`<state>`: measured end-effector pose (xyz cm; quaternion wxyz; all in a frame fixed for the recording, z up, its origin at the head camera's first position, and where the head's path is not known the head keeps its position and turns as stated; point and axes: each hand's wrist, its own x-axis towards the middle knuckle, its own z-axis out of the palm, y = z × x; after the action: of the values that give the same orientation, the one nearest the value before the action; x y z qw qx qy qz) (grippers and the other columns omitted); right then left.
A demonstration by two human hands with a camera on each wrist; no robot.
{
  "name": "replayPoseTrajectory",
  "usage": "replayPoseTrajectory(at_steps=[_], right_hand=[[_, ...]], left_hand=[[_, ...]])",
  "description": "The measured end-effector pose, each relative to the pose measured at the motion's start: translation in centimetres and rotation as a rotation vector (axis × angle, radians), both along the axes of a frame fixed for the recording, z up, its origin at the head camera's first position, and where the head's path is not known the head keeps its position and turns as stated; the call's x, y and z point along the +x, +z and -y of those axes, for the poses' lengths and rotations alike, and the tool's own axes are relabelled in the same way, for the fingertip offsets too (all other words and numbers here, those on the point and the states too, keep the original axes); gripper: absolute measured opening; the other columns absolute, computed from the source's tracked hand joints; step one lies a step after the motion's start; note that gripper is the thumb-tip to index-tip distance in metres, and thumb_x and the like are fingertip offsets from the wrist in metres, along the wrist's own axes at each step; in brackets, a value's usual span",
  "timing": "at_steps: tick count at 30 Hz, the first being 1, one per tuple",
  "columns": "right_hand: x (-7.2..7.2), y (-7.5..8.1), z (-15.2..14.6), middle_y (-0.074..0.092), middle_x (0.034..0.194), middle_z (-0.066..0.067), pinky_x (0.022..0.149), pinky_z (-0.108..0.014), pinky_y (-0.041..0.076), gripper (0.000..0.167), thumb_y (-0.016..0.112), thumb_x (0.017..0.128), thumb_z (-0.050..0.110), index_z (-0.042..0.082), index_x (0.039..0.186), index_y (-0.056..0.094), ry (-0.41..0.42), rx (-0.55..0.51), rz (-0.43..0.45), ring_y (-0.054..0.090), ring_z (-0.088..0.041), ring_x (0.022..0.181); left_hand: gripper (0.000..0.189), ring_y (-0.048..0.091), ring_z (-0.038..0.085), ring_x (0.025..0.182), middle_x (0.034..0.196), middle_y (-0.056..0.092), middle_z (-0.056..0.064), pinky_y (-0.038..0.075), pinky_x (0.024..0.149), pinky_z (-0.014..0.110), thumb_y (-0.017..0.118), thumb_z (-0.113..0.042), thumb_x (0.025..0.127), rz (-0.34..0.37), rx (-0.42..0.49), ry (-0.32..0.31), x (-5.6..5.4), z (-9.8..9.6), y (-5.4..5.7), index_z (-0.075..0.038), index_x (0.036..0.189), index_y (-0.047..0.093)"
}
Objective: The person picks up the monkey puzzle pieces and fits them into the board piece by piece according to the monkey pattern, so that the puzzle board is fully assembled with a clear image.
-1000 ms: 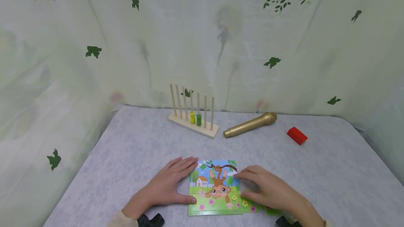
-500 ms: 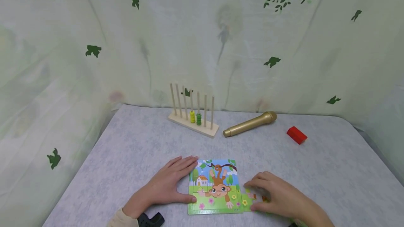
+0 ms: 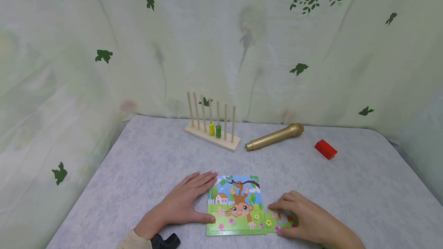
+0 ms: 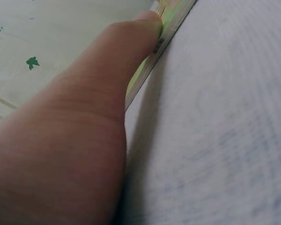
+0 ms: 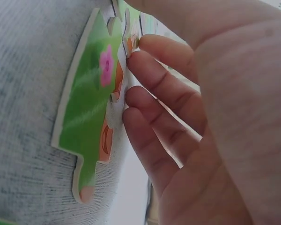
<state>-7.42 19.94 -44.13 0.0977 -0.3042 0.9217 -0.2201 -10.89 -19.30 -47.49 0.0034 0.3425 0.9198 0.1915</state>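
Stretching straight, the left hand (image 3: 181, 205) is touching the puzzle's (image 3: 226, 224) left side. The right hand (image 3: 304, 216) is curving over pieces (image 3: 271, 224), grip unclear.

From the head camera I see the worktop (image 3: 155, 164) evenly, diffusely lit, shadows faint. My left-wrist view is dimmer and soft, a shadow band beside the monkey puzzle board (image 4: 174, 13). Right wrist: glare streaks the flower-printed puzzle piece (image 5: 86, 103); a lower patch washes out.

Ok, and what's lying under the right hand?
Puzzle pieces partly show under the right hand in the head view. The right wrist view reveals a green piece with a pink flower on the table. What the fingers cover in both views can't be told.
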Motion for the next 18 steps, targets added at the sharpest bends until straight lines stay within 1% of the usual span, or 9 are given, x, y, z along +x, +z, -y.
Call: replayPoseTrajectory(at_steps=[3,9,15,18], right_hand=[[-0.05,0.00,-0.02,0.058,0.105,0.028,0.074,-0.018,0.049,0.050,0.072,0.087,0.065,0.033,0.124,0.073,0.012,-0.004,-0.012,0.047,0.003,0.093],[-0.05,0.00,0.01,0.057,0.105,0.028,0.072,-0.017,0.050,0.048,0.074,0.086,0.063,0.033,0.124,0.074,0.003,-0.007,0.004,0.048,0.004,0.091],[-0.01,-0.07,-0.04,0.056,0.103,0.026,0.071,-0.016,0.049,0.046,0.075,0.088,0.059,0.033,0.125,0.073,0.008,-0.014,-0.040,0.048,0.004,0.090],[-0.05,-0.01,0.02,0.055,0.102,0.026,0.071,-0.016,0.049,0.045,0.076,0.088,0.059,0.033,0.125,0.073,-0.001,-0.003,-0.043,0.047,0.004,0.090]], left_hand=[[0.110,0.024,0.013,0.157,0.170,0.028,-0.009,0.019,0.130,0.046,0.062,-0.085,0.079,0.003,-0.002,0.002,0.03,0.01,0.06,-0.018,0.162,0.035],[0.110,0.024,0.013,0.157,0.170,0.028,-0.009,0.018,0.130,0.046,0.063,-0.084,0.079,0.009,0.000,0.003,0.09,0.01,0.05,-0.018,0.162,0.035],[0.110,0.023,0.013,0.157,0.170,0.027,-0.010,0.018,0.130,0.045,0.063,-0.085,0.079,0.010,-0.001,0.007,0.00,0.00,-0.06,-0.019,0.163,0.035],[0.111,0.024,0.013,0.157,0.170,0.028,-0.009,0.018,0.130,0.045,0.063,-0.085,0.079,0.009,0.002,0.005,-0.03,0.00,-0.08,-0.018,0.162,0.035]])
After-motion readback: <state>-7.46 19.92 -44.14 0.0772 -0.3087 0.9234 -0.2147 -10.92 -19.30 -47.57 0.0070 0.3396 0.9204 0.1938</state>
